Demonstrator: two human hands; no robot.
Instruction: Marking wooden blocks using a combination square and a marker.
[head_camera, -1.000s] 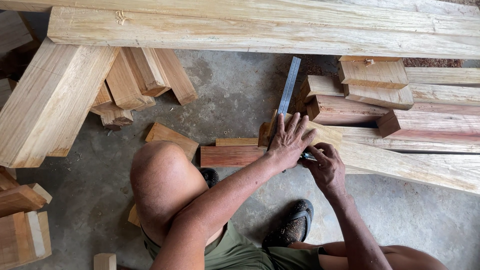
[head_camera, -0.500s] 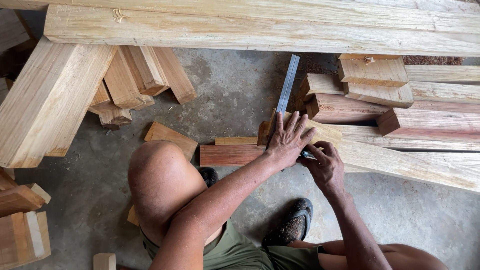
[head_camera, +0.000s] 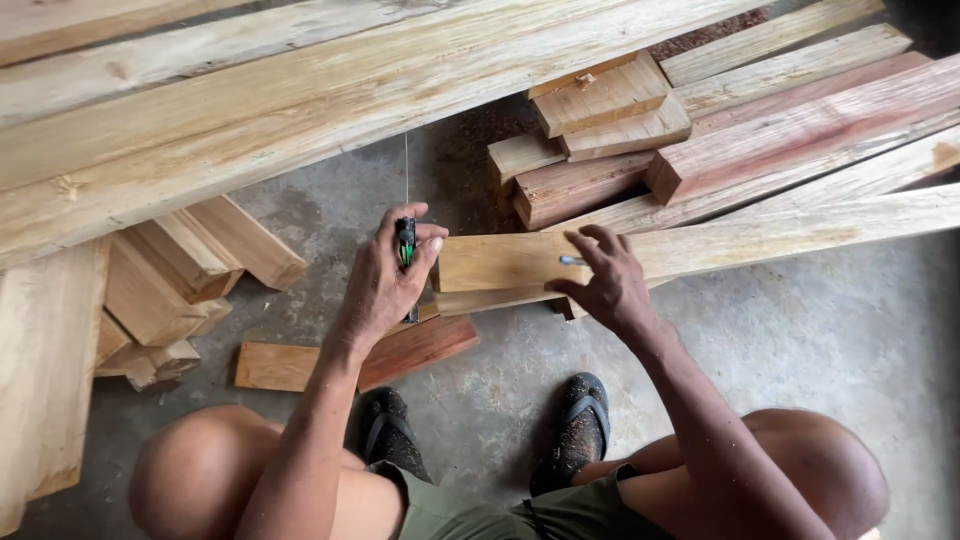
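Note:
My left hand (head_camera: 380, 285) grips the black and green stock of a metal square (head_camera: 405, 243). Its thin blade (head_camera: 406, 165) points away from me, seen edge-on, just left of the end of a pale wooden plank (head_camera: 495, 262). My right hand (head_camera: 608, 285) rests on that plank and pinches a small pencil-like marker (head_camera: 572, 260) against its top face. The plank lies across other boards above the concrete floor.
A reddish board (head_camera: 400, 352) lies on the floor below my left hand. Long pale beams (head_camera: 300, 90) cross the top. Short blocks (head_camera: 600, 110) and reddish planks (head_camera: 800, 130) are stacked at upper right, more blocks (head_camera: 190, 270) at left. My sandalled feet (head_camera: 580, 430) are below.
My left hand has lifted the square off the plank and now holds it edge-on at the plank's left end. The right hand stays on the plank. The view has swung round.

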